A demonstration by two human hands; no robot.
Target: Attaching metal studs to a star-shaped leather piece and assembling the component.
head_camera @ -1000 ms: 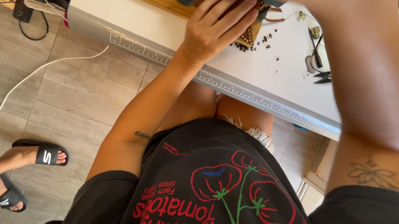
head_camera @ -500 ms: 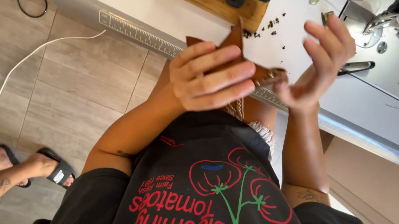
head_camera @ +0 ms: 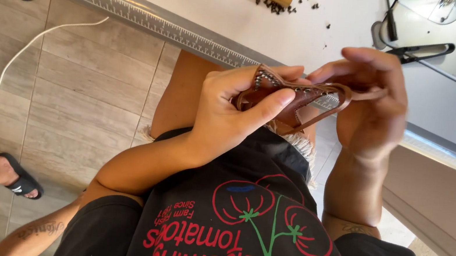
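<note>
white worktable (head_camera: 209, 2) with a ruler strip along its near edge, above grey tile floor (head_camera: 62, 94). your left hand (head_camera: 230, 111) has its fingers closed around a brown leather strap piece (head_camera: 297, 96) with metal studs, held over your lap just below the table edge. your right hand (head_camera: 372, 106) pinches its far end. black scissors (head_camera: 420, 52) and dark scraps (head_camera: 282, 3) lie on the table.
</note>
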